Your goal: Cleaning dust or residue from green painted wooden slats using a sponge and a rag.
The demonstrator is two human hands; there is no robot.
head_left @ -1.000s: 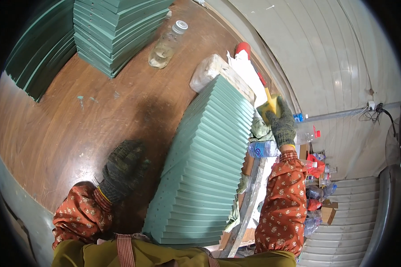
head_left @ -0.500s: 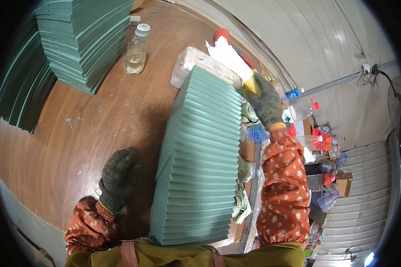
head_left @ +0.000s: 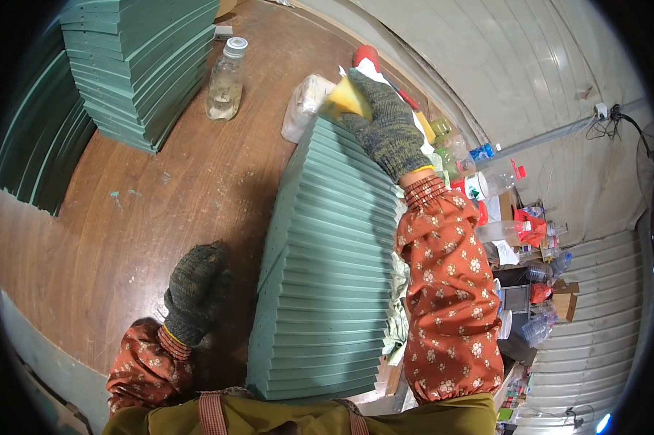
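A long row of thin green panels (head_left: 327, 275), packed face to face, runs in front of me, its edges stepped. Over its far end my right hand (head_left: 388, 119), in a dark knitted glove, is closed on a yellow sponge (head_left: 352, 98). The sponge lies against the farthest panels; its underside is hidden. On the brown table to the left of the row, my left hand (head_left: 195, 290) rests in a matching glove. Its fingers look loosely curled together, and I see nothing in them. Just past the row sits a block wrapped in clear plastic (head_left: 309, 105), partly covered by the sponge.
Two taller stacks of green panels (head_left: 142, 80) stand at the far left of the brown table (head_left: 124, 239). Beside them is a glass bottle (head_left: 226, 80) with some liquid. Plastic bottles (head_left: 501, 177) and crumpled cloth (head_left: 397, 312) line the right side, below a pale wall.
My right hand has moved left with the sponge, from the right of the row onto its far end. My left hand has stayed in place.
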